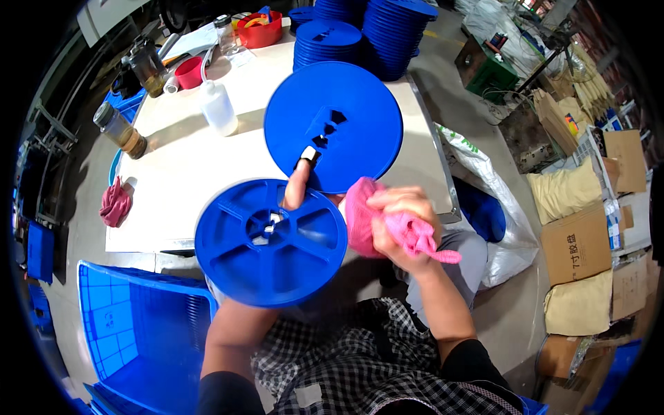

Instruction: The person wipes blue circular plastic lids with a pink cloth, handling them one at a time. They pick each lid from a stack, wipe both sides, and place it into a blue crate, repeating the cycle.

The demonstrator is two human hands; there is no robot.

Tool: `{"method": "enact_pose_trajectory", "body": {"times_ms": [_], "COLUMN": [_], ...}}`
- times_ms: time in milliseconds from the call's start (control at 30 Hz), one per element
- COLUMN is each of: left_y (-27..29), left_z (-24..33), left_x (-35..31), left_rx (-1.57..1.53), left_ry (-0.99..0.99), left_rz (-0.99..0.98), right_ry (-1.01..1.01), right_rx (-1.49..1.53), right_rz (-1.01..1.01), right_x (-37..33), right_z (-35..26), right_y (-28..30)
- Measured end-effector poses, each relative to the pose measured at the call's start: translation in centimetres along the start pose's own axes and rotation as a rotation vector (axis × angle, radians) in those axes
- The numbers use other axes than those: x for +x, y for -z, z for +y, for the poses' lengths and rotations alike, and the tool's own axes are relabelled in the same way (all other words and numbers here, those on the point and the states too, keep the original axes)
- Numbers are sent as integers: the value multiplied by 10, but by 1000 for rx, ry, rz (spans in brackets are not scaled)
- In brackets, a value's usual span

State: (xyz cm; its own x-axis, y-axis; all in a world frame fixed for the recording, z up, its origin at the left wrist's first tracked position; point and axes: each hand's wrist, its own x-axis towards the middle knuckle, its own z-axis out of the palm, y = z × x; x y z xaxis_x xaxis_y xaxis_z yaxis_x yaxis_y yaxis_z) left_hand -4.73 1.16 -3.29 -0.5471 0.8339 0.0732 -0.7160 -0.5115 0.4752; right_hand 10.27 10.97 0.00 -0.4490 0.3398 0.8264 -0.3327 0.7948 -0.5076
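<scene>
My left hand [296, 188] grips a blue plastic spoked disc [315, 245], a reel flange by its look. The thumb lies over its far rim, while the other fingers are mostly hidden beneath. White shows through the openings at its hub. Just beyond it is a second blue disc [290, 117], smooth-faced, with small cut-outs near its centre; the thumb overlaps its near edge. A bunched pink cloth [360, 218] is clutched in my right hand [408, 214], close to the right rim of the spoked disc. Motion blurs that hand slightly.
Stacks of blue discs [328, 34] stand at the table's far edge. On the pale table [187, 197] are a white squeeze bottle [218, 109], a jar of brownish liquid [120, 130] and a dark pink cloth [115, 204]. A blue crate [149, 311] sits lower left; a white sack [508, 235] is at right.
</scene>
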Motion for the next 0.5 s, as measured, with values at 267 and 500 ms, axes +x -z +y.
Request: {"method": "enact_pose_trajectory", "body": {"times_ms": [267,500], "left_y": [-51,-34], "left_z": [12,8], "left_x": [-22,-19], "left_rx": [-15,-69], "left_ry": [259,288], "left_rz": [-107,-151], "right_ry": [56,165], "right_rx": [-190,-300], "right_rz": [87,75], "right_x": [7,18], "right_z": [19,10], "right_y": [34,39]}}
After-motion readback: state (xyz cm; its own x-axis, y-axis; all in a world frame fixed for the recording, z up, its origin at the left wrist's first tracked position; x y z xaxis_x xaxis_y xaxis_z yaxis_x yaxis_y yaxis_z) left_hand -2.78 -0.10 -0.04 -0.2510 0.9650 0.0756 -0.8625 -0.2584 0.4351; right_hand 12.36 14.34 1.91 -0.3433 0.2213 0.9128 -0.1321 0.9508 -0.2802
